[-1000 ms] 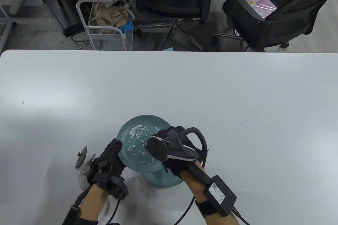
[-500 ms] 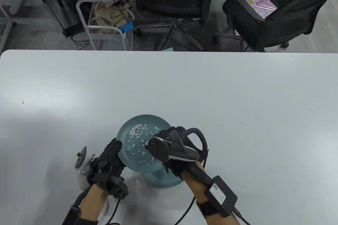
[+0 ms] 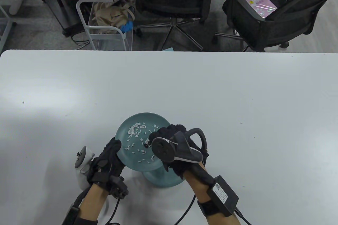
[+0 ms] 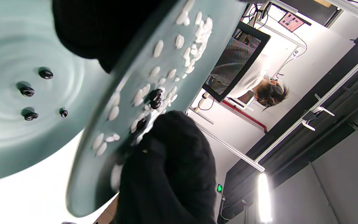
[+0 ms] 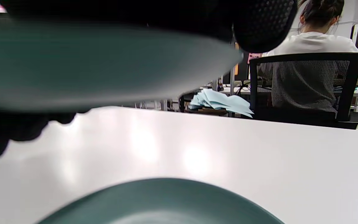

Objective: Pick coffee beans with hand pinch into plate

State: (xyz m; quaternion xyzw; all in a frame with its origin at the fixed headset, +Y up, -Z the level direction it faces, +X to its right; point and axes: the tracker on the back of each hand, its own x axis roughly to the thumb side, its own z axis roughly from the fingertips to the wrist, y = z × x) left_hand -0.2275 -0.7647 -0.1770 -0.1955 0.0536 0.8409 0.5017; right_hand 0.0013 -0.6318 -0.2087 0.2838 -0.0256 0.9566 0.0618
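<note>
Holding the upper plate (image 3: 137,123) by its near-left rim, the left hand (image 3: 109,160) keeps it raised and tilted above the lower plate (image 3: 162,180), which rests on the counter (image 3: 237,98). The right hand (image 3: 171,143) reaches over the upper plate with fingers curled down among the white grains (image 3: 136,129); whether they pinch a bean cannot be told. Dark beans (image 4: 155,97) lie among the grains just beside the right fingertips; four beans are already in the lower plate (image 4: 26,130).

Risks:
- Tilt: a steeper angle would likely slide grains and beans off the low edge, mixing grains into the lower plate.
- Pinch: a broad grip may lift grains along with a bean.
- Grip: downward pressure from the right hand could lever the upper plate from the left hand.
</note>
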